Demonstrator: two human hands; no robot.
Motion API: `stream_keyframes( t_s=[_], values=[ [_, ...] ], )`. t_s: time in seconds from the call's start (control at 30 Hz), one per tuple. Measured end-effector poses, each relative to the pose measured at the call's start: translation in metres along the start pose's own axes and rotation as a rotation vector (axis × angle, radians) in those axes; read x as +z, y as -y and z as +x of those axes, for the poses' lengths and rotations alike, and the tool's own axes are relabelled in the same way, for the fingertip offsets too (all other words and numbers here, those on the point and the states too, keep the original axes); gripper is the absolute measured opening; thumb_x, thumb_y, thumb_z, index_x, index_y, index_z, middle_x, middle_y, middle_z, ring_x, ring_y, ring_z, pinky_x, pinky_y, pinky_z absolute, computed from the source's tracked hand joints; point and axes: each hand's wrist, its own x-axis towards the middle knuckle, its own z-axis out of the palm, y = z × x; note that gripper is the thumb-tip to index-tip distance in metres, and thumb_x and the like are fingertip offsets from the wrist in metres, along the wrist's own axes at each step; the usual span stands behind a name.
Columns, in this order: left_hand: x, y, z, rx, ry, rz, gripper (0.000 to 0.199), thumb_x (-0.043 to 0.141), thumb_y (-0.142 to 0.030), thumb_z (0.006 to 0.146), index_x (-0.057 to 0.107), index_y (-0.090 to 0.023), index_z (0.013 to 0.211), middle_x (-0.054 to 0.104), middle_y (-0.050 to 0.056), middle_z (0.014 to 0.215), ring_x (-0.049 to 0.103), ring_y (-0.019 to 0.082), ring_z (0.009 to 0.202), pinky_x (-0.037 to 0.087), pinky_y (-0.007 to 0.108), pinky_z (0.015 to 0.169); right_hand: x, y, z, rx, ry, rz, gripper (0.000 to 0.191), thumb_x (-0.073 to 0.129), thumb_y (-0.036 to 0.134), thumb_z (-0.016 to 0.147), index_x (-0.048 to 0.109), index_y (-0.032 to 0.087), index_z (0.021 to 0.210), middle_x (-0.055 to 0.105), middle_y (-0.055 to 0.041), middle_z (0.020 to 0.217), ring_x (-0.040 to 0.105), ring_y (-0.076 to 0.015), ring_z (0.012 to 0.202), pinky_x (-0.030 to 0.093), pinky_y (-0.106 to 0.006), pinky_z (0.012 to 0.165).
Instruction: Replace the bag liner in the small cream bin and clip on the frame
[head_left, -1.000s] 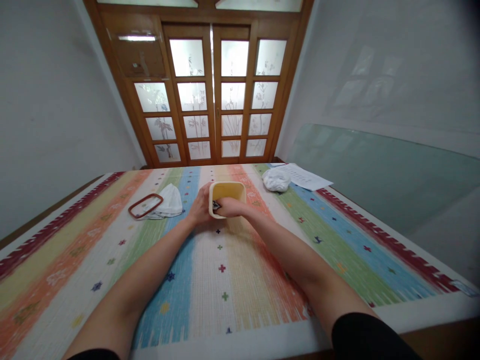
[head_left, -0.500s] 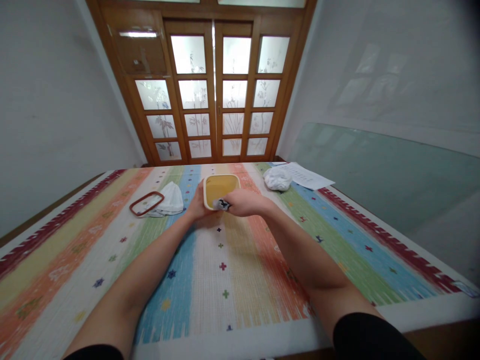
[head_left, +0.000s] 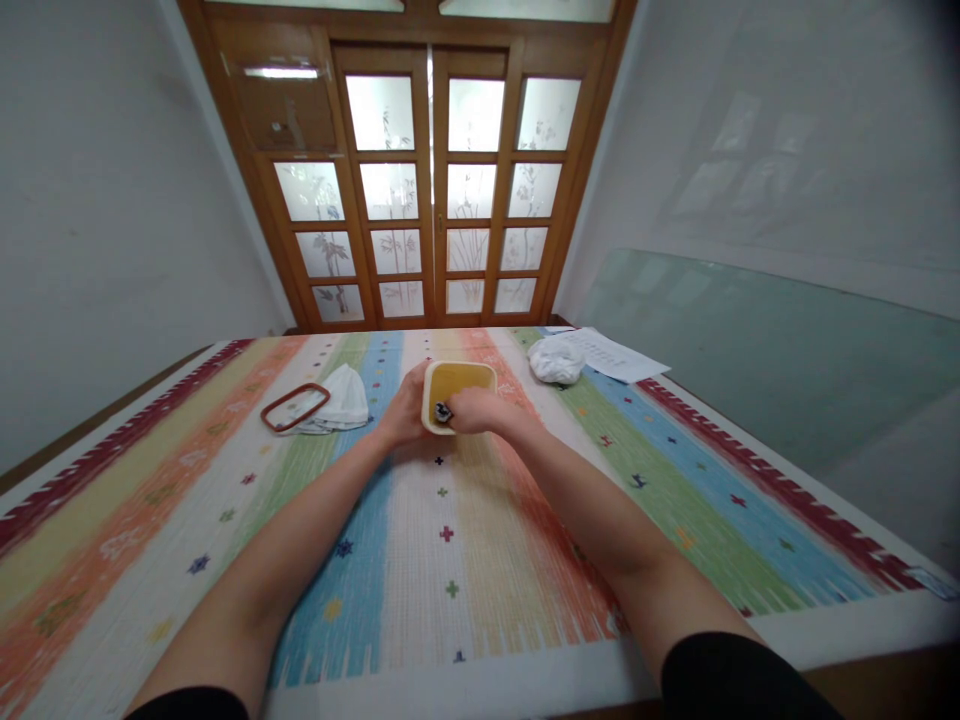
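Note:
A small bin [head_left: 460, 367] with a cream rim and yellow inside stands over the middle of the striped tablecloth, its mouth facing me. My left hand [head_left: 406, 408] grips the bin's left side, fingers partly hidden behind it. Reaching into the mouth, my right hand [head_left: 477, 410] is closed on a crumpled dark-and-white cloth [head_left: 443, 412] at the near left inner corner. How far the cloth extends below the fingers is hidden.
Left of the bin lie a reddish-brown rounded rectangular ring [head_left: 295, 408] and a white plastic bag [head_left: 345, 399]. To the right sit a bunched white bag [head_left: 556, 359] and paper sheets [head_left: 619, 356]. A glass panel [head_left: 750, 340] stands along the right wall.
The bin has shifted a little right and toward me, with my left hand along. My right hand has gone deeper into it with the cloth.

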Motion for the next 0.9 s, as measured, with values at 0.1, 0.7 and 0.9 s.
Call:
stream_keyframes(
  t_s=[0.1,0.7,0.9],
  values=[
    [-0.002,-0.007,0.003,0.001,0.025,0.007,0.122,0.092,-0.045,0.068,0.021,-0.025,0.164,0.041,0.022,0.159,0.045,0.045,0.148,0.041,0.066,0.121,0.015,-0.003,0.012,0.001,-0.059,0.082,0.039,0.059,0.032,0.096,0.078,0.011,0.123,0.078,-0.0202,0.121,0.076,-0.0313,0.106,0.056,-0.032,0.085],
    [0.005,-0.002,-0.001,-0.292,-0.198,0.051,0.124,0.097,-0.052,0.061,0.03,-0.017,0.159,0.047,0.024,0.151,0.05,0.045,0.139,0.045,0.068,0.114,0.01,-0.008,0.008,-0.056,-1.159,0.267,0.035,0.049,0.018,0.1,0.066,0.018,0.13,0.067,-0.0142,0.12,0.059,-0.0285,0.117,0.048,-0.043,0.105],
    [0.0,-0.008,0.001,-0.078,-0.088,0.032,0.118,0.092,-0.047,0.07,0.024,-0.022,0.163,0.044,0.023,0.156,0.047,0.045,0.144,0.042,0.068,0.118,0.028,-0.01,0.028,-0.031,-0.627,0.072,0.037,0.053,0.009,0.093,0.07,0.016,0.124,0.071,-0.0165,0.119,0.065,-0.0293,0.107,0.052,-0.039,0.093]
  ],
)
